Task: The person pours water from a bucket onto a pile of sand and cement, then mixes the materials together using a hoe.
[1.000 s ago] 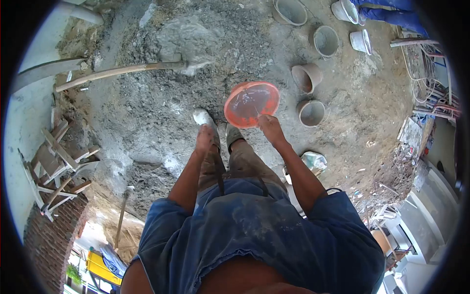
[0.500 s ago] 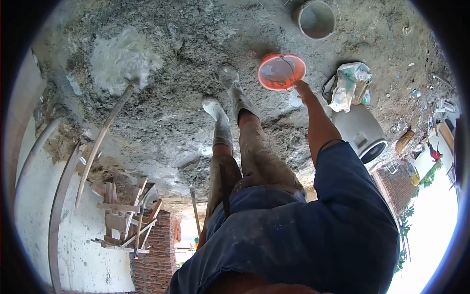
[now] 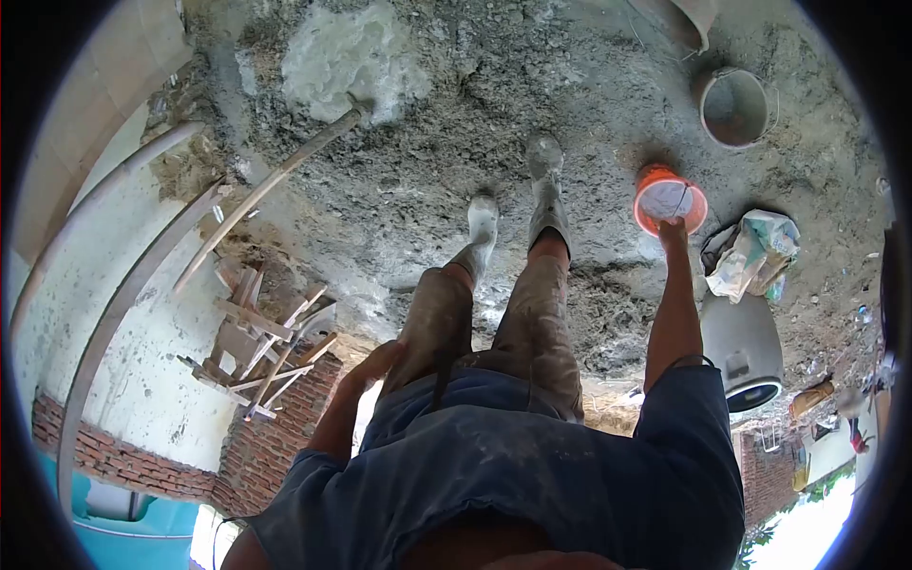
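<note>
At the right, my right hand [image 3: 673,231] is closed on the near rim or handle of an orange bucket [image 3: 696,215]; which of the two cannot be made out. Greyish material shows inside the bucket, which is at or just above the muddy ground. My left hand [image 3: 378,363] rests against my left thigh, its fingers stretched along the trousers and nothing visible in them. Both boots [image 3: 483,220] stand on the rough, wet ground between the bucket and a long wooden handle [image 3: 275,180], whose far end lies in a pale wet patch [image 3: 351,57].
A grey bucket [image 3: 733,109] stands beyond the orange one. Right of my arm are a crumpled sack [image 3: 755,252] and a grey barrel [image 3: 746,342]. Scrap wood [image 3: 271,347] leans by the wall at left, near a curved plank [image 3: 123,299]. Another container [image 3: 682,21] is at the top edge.
The view has turned, so the ground and objects appear further right. My left hand has come into view at my thigh. My right hand still holds the orange bucket, which is now tilted differently.
</note>
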Demonstrator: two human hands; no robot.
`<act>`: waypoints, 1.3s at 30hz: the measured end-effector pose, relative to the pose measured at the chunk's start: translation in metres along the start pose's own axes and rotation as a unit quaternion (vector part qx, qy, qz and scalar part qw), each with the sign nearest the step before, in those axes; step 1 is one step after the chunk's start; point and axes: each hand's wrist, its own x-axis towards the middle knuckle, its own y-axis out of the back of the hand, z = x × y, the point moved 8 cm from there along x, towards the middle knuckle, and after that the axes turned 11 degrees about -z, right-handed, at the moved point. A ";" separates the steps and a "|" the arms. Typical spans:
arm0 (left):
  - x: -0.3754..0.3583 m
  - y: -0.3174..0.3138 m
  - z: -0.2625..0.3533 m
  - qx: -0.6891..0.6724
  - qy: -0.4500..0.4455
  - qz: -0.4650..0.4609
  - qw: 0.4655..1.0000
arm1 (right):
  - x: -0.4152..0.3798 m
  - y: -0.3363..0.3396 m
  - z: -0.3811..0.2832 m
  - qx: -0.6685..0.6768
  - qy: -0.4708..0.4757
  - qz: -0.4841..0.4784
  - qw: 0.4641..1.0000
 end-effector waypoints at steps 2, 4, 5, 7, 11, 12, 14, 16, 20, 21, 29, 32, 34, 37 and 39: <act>-0.026 0.024 0.093 0.100 -0.094 0.030 0.990 | -0.062 0.004 -0.083 0.019 0.095 0.081 0.992; -0.053 0.081 0.164 0.075 -0.266 0.082 0.958 | -0.072 -0.050 -0.127 0.090 0.131 -0.069 0.985; -0.070 0.123 0.196 0.136 -0.325 0.136 0.926 | -0.102 -0.077 -0.163 0.152 0.139 -0.124 0.971; -0.123 0.216 0.244 0.192 -0.359 0.293 0.865 | -0.144 -0.138 -0.229 0.175 0.179 -0.180 0.951; -0.195 0.418 0.215 0.408 -0.165 0.487 0.754 | -0.229 -0.288 -0.356 0.152 0.245 -0.333 0.898; -0.212 0.434 0.193 0.443 -0.046 0.491 0.748 | -0.244 -0.331 -0.383 0.141 0.255 -0.371 0.881; -0.188 0.558 0.103 0.487 -0.012 0.424 0.763 | -0.258 -0.422 -0.439 0.143 0.276 -0.425 0.850; -0.190 0.551 0.071 0.444 0.051 0.320 0.836 | -0.286 -0.478 -0.496 0.173 0.150 -0.462 0.857; -0.151 0.520 -0.019 0.402 0.010 0.332 0.853 | -0.268 -0.613 -0.582 0.524 0.035 -0.446 0.725; -0.124 0.502 -0.059 0.319 0.025 0.281 0.905 | -0.267 -0.643 -0.593 0.517 0.027 -0.445 0.730; 0.061 0.359 -0.229 0.240 -0.178 0.310 0.902 | -0.271 -0.677 -0.497 0.596 0.005 -0.315 0.739; 0.080 0.356 -0.222 0.235 -0.231 0.297 0.896 | -0.290 -0.625 -0.495 0.594 0.069 -0.287 0.748; 0.089 0.353 -0.186 0.219 -0.294 0.288 0.885 | -0.300 -0.567 -0.505 0.624 0.119 -0.228 0.738; 0.095 0.323 -0.083 0.217 -0.364 0.242 0.873 | -0.301 -0.444 -0.537 0.598 0.205 -0.130 0.764; 0.091 0.284 -0.004 0.214 -0.391 0.218 0.868 | -0.291 -0.358 -0.564 0.556 0.259 -0.061 0.787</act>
